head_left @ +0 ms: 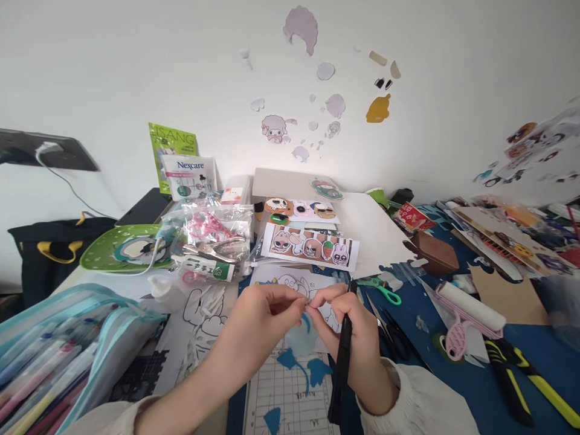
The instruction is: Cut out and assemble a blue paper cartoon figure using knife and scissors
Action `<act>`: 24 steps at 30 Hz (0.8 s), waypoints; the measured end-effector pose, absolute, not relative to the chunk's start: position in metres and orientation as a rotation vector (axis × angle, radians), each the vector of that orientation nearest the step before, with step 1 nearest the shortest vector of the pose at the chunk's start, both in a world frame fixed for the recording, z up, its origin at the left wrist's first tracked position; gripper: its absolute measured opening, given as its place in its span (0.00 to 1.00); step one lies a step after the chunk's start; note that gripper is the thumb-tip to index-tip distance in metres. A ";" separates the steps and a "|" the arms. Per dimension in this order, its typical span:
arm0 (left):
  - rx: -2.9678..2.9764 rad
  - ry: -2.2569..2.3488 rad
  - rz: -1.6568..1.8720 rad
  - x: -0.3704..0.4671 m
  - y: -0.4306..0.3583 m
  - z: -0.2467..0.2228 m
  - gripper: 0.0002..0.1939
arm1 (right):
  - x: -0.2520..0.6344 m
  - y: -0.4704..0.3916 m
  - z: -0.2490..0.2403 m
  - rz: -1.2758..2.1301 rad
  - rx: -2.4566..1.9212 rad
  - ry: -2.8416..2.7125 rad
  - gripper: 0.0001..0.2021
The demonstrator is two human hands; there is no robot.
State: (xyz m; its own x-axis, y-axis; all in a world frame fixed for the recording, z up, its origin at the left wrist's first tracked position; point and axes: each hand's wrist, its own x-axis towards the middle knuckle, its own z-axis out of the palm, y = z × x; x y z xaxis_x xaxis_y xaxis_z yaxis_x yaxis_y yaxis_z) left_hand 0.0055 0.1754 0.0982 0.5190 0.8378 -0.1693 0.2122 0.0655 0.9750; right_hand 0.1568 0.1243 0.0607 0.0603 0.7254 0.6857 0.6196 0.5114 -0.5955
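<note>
My left hand (274, 317) is closed in a pinch, its fingertips meeting those of my right hand over something too small to make out. My right hand (351, 326) also holds a black pen-shaped tool (342, 368), slanting down across the palm; whether it is a pen or a knife I cannot tell. Just below the fingertips is a pale blue rounded piece (301, 338) with a darker blue curved strip. Blue paper cutouts (319, 371) lie on a lined sheet (290, 402) under my hands. Behind the fingers, a line drawing (290, 279) is partly hidden.
Left are a pouch of pens (49, 350), a white glue bottle (165, 293) and a clear bag (215, 232). Green-handled scissors (387, 291), dark scissors (396, 335), a pink-handled roller (471, 311) and yellow-black pliers (512, 368) lie right. Sticker strips (312, 248) stand ahead, before the wall.
</note>
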 end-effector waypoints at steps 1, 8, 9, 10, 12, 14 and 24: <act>1.452 0.962 0.602 0.006 0.176 0.099 0.12 | 0.157 0.124 0.061 0.103 -1.162 -1.638 0.18; 1.350 0.959 0.553 0.006 0.179 0.101 0.11 | 0.161 0.120 0.063 -0.093 -1.106 -1.791 0.19; 1.342 0.962 0.550 0.006 0.180 0.100 0.11 | 0.160 0.120 0.064 -0.109 -1.100 -1.808 0.19; 1.337 0.967 0.550 0.006 0.180 0.098 0.11 | 0.159 0.120 0.064 -0.122 -1.093 -1.821 0.19; 1.328 0.975 0.554 0.006 0.182 0.097 0.10 | 0.159 0.120 0.066 -0.117 -1.068 -1.830 0.18; 1.319 0.986 0.558 0.006 0.184 0.097 0.10 | 0.163 0.120 0.068 -0.046 -1.046 -1.804 0.18; 1.295 1.040 0.568 0.004 0.185 0.103 0.14 | 0.231 0.120 0.048 0.660 -1.677 -1.818 0.17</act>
State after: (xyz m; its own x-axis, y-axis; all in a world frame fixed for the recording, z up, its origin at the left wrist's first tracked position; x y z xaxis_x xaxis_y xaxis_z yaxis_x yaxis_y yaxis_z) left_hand 0.0041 0.1848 0.1029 0.4603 0.8355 -0.3002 0.1992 0.2323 0.9520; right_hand 0.2314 0.1198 0.0479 -0.0479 0.9956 0.0806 0.7123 0.0906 -0.6960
